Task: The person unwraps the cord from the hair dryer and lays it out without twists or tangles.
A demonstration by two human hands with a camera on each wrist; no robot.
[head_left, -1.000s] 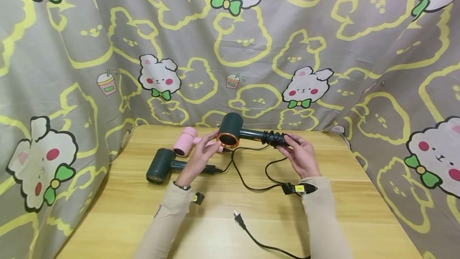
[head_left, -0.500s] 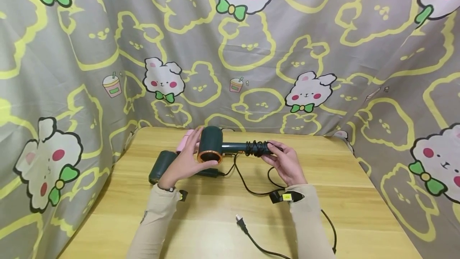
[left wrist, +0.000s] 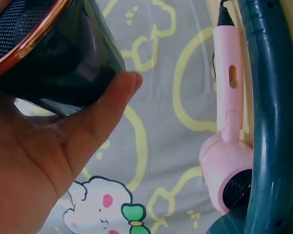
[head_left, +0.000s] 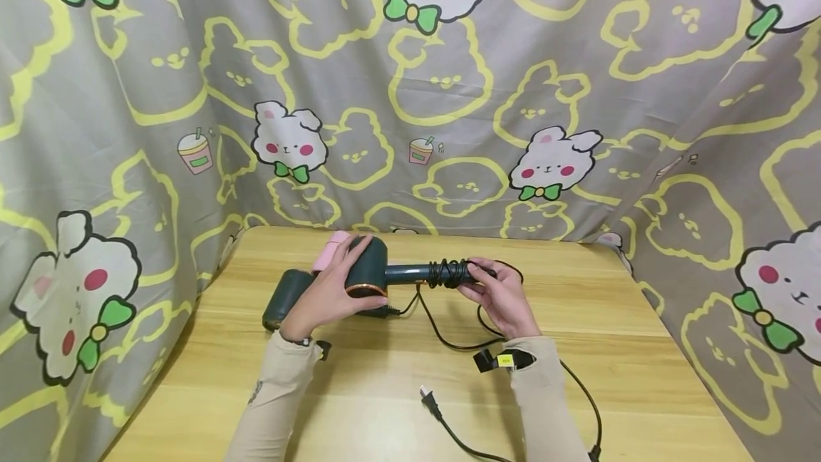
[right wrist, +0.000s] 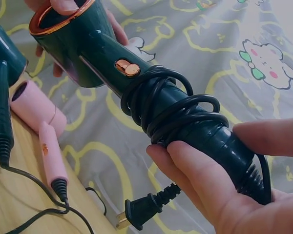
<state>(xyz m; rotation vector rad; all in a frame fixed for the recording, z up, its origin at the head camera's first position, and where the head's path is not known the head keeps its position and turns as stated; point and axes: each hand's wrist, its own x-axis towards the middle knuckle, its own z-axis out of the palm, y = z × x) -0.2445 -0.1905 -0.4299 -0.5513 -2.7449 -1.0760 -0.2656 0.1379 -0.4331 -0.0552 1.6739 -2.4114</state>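
A dark green hair dryer with a copper rim is held above the table in both hands. My left hand grips its barrel, with the thumb by the copper rim. At the handle's end, my right hand holds the dryer between thumb and fingers. Its black cord is wound in several loops round the handle, and a two-pin plug hangs below in the right wrist view. Behind my left hand lie a pink hair dryer and another dark green hair dryer, both partly hidden.
Black cords run across the wooden table. A loose plug lies near the front, its cord trailing off past the bottom edge. Patterned grey curtains enclose the back and sides.
The held dryer has come left and lower, towards the other dryers. My left hand has gone from touching its rim to gripping round the barrel, while my right hand stays at the handle's end.
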